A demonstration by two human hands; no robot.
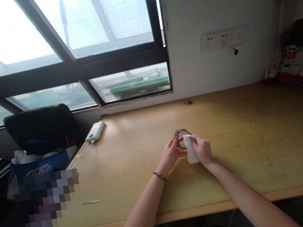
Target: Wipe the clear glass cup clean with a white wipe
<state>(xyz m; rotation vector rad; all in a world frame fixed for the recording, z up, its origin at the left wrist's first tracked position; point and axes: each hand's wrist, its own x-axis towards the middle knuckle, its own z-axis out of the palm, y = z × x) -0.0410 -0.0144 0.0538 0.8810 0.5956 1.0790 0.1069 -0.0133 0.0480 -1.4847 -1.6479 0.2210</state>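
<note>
A loose ring of thin, dark, twisted strands [178, 133], like a coil of wire, is held above the table near its middle. My left hand [170, 152] grips its left side, thumb on top and fingers beneath. In the closed fingers of my right hand [203, 149] is a flat white piece [191, 153] like folded tissue or paper, hanging down at the coil's right side. It covers part of the coil, so I cannot tell whether the two touch. A braided bracelet [159, 176] circles my left wrist.
The wooden table [261, 141] spreads under both hands. A white power bank [95, 131] with a cable lies at its left edge. A short white strip [91, 202] lies front left. Beyond are a dark chair [40, 124], a blue bag [44, 164] and wall sockets [217, 40].
</note>
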